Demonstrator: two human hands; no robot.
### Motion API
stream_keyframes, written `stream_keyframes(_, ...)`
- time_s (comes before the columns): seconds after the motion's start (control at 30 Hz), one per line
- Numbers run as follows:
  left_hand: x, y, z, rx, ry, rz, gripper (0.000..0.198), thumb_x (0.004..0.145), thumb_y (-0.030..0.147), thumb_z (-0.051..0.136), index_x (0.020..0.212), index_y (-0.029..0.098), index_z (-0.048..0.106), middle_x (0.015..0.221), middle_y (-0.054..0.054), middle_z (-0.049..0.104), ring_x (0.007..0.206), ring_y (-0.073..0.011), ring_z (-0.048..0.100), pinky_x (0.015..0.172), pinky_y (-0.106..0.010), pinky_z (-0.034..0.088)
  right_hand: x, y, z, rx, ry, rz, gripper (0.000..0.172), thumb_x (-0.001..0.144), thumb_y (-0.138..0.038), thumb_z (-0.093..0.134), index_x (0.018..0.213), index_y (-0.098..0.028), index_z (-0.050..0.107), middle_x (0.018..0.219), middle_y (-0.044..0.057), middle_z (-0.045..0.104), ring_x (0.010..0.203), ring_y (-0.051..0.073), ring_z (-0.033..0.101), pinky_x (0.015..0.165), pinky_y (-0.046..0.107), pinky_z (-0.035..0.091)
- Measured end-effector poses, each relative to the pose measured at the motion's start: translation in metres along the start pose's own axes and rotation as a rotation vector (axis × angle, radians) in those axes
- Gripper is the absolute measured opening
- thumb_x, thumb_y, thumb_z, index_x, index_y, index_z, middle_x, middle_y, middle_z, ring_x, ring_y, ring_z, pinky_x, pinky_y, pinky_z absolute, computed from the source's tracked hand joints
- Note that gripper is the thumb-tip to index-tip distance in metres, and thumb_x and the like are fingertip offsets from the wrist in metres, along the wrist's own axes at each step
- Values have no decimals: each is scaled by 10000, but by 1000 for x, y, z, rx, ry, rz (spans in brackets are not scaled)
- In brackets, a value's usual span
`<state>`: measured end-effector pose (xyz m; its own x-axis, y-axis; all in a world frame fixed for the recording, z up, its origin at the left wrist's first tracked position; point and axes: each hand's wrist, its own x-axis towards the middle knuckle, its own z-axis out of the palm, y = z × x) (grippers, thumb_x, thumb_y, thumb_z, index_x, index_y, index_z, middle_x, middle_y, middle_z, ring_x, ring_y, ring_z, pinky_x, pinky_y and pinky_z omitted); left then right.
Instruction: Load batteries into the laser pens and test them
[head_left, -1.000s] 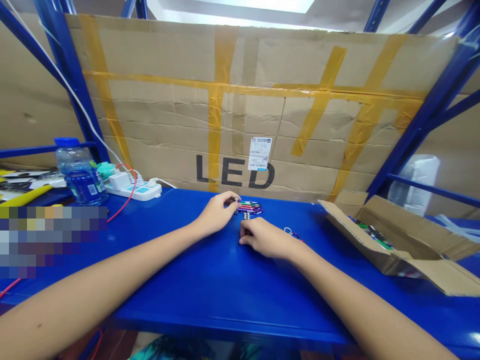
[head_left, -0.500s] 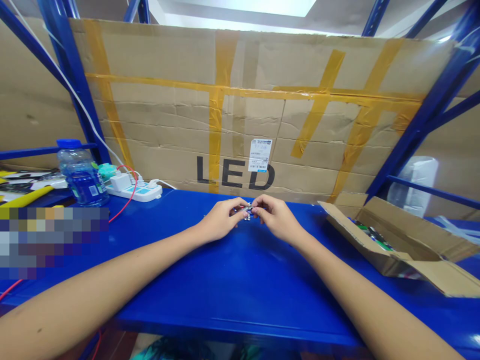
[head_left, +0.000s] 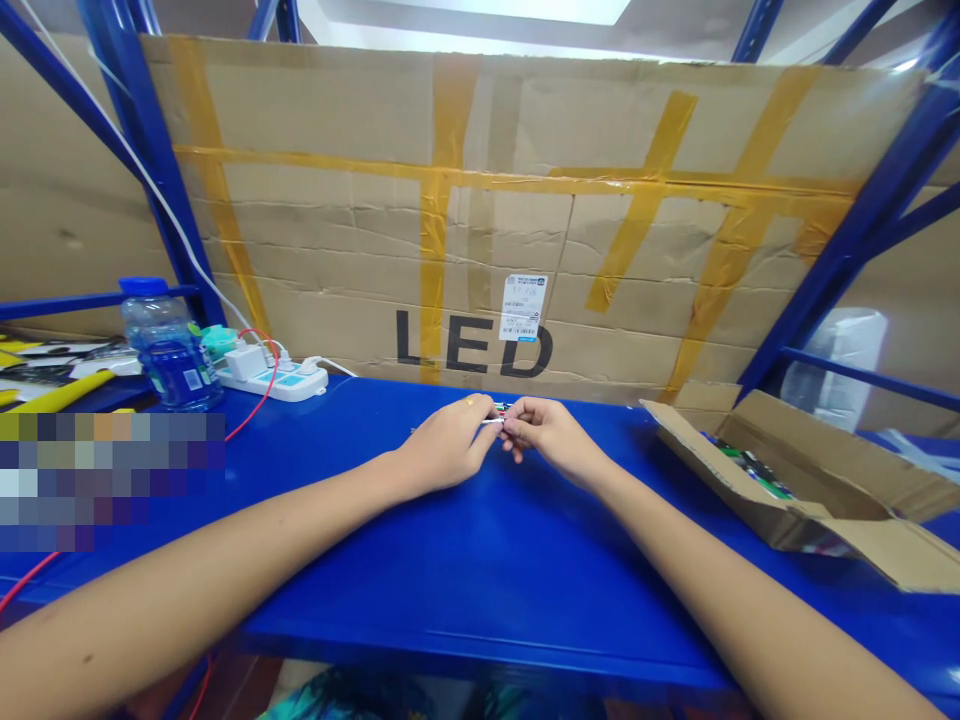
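Two bare hands meet at the middle of the blue bench (head_left: 465, 560), close to its far edge. The left hand (head_left: 450, 450) and the right hand (head_left: 551, 440) face each other, and between them they hold a small silvery piece (head_left: 495, 421) — the fingers (head_left: 480, 432) of the left hand are pressed together on one end of it, and the fingers of the right hand pinch the other end. What the piece is cannot be made out; it is too small and partly covered. Just behind the fingertips a little cluster of coloured bits (head_left: 501, 408) shows, red and green among them, lying on the bench or held just above it — which of the two cannot be told.

Behind the hands a large sheet of cardboard (head_left: 525, 230), crossed with yellow tape and printed with the letters LED, stands against the blue rack frame (head_left: 847, 240). To the right, well apart from the hands, an open cardboard box (head_left: 810, 500) lies on the bench with small dark and green items inside. To the far left stand a water bottle (head_left: 169, 350) with a blue cap and a white power strip (head_left: 277, 378), a red wire (head_left: 255, 405) looping beside it.
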<state>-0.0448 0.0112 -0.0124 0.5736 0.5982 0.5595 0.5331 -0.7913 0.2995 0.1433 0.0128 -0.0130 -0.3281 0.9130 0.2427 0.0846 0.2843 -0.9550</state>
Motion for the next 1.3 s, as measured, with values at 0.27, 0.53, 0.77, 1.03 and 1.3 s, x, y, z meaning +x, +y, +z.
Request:
stream_keyframes(0.27, 4, 3, 2, 218, -134, -81, 251, 976, 206, 333, 886, 144, 559, 940, -124, 616, 876, -239, 598, 800, -381, 483, 0, 0, -3, -3, -5, 9, 288, 677, -383, 765, 689, -156, 589, 596, 15, 653, 519, 124, 593, 510, 262, 480)
stream_keyframes(0.53, 0, -2, -5, 288, -87, 144, 166, 948, 166, 354, 896, 177, 512, 869, -85, 604, 810, -215, 594, 723, -326, 471, -6, -6, 2, 123, -85, 131, 258, 679, -329, 752, 685, -163, 555, 541, -11, 607, 451, 111, 551, 443, 244, 429)
stream_keyframes(0.77, 5, 1, -6, 164, 3, 93, 235, 985, 234, 320, 932, 150, 533, 1086, -139, 551, 961, -223, 573, 870, -367, 466, -5, -7, 3, 33, -25, 26, 252, 718, -347, 719, 700, -168, 544, 546, -13, 607, 469, 113, 564, 460, 241, 437)
stream_keyframes(1.03, 2, -2, -6, 131, -155, -23, 124, 961, 245, 420, 912, 179, 513, 893, -88, 640, 814, -232, 614, 698, -331, 451, -4, -2, 5, -62, -4, 20, 225, 742, -337, 681, 711, -176, 529, 547, -16, 605, 471, 117, 569, 461, 247, 456)
stream_keyframes(1.3, 3, 2, -5, 64, -57, 22, 138, 950, 262, 430, 925, 180, 537, 946, -80, 617, 850, -208, 591, 751, -332, 462, -6, -10, 6, -51, -5, 1, 232, 755, -345, 671, 708, -185, 511, 540, -23, 587, 468, 112, 556, 459, 246, 457)
